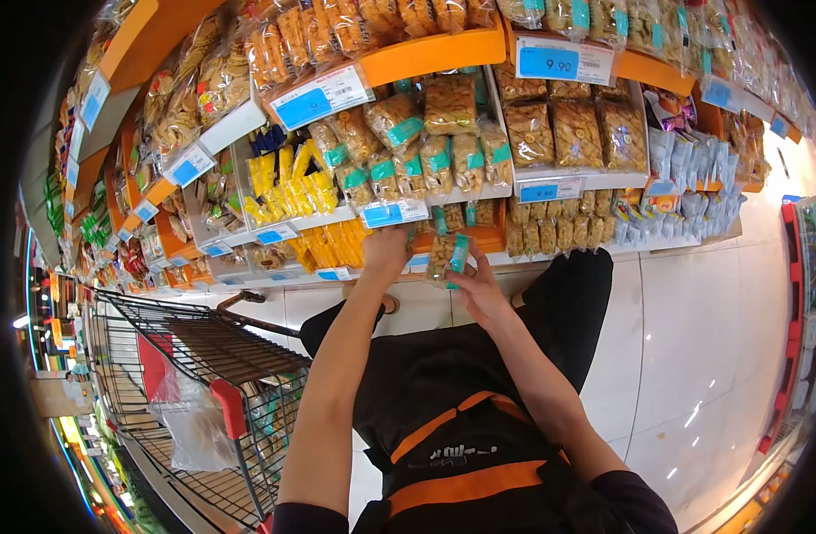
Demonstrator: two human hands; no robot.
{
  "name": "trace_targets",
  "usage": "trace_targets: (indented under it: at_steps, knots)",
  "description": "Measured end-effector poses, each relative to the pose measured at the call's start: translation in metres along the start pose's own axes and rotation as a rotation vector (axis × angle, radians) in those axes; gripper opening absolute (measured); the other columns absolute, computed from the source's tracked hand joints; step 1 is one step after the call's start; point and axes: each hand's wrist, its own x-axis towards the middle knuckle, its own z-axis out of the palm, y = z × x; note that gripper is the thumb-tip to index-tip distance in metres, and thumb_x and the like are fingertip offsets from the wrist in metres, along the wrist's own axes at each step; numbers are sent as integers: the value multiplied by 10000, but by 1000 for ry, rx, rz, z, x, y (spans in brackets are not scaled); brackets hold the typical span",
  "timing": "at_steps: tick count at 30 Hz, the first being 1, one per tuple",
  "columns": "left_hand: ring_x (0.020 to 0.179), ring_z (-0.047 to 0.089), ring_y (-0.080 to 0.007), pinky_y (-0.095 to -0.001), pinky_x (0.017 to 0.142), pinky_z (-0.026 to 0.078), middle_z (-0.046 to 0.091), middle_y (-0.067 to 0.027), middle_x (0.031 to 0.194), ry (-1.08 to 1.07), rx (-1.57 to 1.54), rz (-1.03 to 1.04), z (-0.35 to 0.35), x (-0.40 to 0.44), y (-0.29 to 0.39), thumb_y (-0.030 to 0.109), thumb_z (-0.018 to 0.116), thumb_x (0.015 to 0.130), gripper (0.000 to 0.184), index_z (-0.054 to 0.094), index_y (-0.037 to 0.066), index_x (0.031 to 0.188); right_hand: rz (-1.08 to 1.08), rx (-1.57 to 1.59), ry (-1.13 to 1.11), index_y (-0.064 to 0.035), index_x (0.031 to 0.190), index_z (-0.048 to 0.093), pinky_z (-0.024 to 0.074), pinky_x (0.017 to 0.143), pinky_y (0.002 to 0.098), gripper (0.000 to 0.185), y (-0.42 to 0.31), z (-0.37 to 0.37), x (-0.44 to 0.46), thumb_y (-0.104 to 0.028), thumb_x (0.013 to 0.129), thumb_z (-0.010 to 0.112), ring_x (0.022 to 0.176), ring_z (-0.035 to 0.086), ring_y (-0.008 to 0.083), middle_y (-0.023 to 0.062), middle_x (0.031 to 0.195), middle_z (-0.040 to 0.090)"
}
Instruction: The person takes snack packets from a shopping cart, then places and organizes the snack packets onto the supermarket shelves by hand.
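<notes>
A packet with a teal label is held just in front of the lower shelf, clear of the floor and tilted slightly. It is pinched at its label side between the thumb and fingers of the right hand. The left hand is placed just beside it, at the shelf edge below a price tag; its fingertips are hidden, so whether anything is gripped there cannot be told. Behind the packet, more teal-labelled packs are seen on the lower shelf. Directly above, a fuller stock of similar bags is stacked. To the left, yellow packs are shelved, with orange-yellow packs below them. To the right, brown square packs are lined up above small brown packs; pale blue packs are set farther right. A black apron with orange trim is worn by the person. At the left, a wire cart is stood on the tiled floor, and a clear bag is seen at it.
</notes>
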Motion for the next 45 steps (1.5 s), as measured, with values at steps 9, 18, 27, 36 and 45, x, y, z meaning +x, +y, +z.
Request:
trace_targets:
  at_steps: [9,18,27,36,45]
  knots:
    - [1174,535,-280,-437,976,417,584,-81,1240,110,69,230,14,5,-14,263,720,719,559,586,193,1258,40,-174,55,-124,1342,405,418,898,294,514,-2,-3,1,-78,893,651,1061,538,141,20,1156,549]
    - [1277,455,-290,-437,1055,354,530,-93,1337,-58,27,175,3,6,-15,368,768,693,682,555,190,1315,-39,-464,136,-161,1383,362,424,911,352,540,-1,-11,26,-140,921,639,1089,518,146,32,1183,529]
    - [1315,413,-317,-450,1091,310,484,-121,1390,-47,-14,190,4,5,-21,429,792,675,819,467,184,1385,-24,-295,123,-208,1437,220,551,748,341,556,48,3,73,-318,987,528,835,643,205,123,1221,470]
    - [1355,350,-348,-460,1096,302,402,-155,1450,-59,-140,235,-1,1,-33,336,873,576,1033,325,139,1430,-178,-1112,-45,-82,1482,229,511,641,287,825,51,-13,81,-399,875,690,801,626,208,94,1063,584]
    - [1344,372,-347,-453,1090,317,405,-152,1454,-97,-133,182,3,4,-32,364,869,583,1053,306,140,1443,15,-391,130,-105,1393,308,514,653,285,679,45,23,65,-221,865,720,853,612,189,66,988,579]
